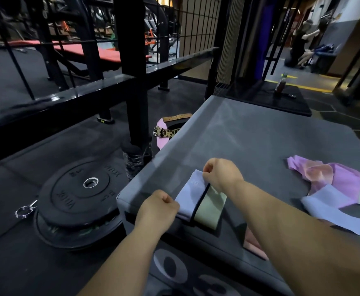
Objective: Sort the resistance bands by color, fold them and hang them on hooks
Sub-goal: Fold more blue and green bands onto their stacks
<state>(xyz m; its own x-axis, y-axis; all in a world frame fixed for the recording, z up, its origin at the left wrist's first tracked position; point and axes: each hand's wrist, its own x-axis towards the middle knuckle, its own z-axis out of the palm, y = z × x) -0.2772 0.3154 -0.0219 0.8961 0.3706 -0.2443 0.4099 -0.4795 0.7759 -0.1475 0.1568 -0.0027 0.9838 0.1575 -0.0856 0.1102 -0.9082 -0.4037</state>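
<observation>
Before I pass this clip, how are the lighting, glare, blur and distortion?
Head view: dim overall; pale glare streaks across the grey box top; wide-angle bending of the black rail; left hand, right hand and lavender band reasonably sharp; distant person soft.

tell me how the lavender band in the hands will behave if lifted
Probably floppy: the lavender band lies flat like cloth, and the loose bands nearby lie crumpled. Likely light: the left hand and right hand only pinch it. Its fold may drop open.

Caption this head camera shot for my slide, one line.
Left hand and right hand pinch a lavender band beside a green band on a grey box, unsorted bands nearby.
</observation>
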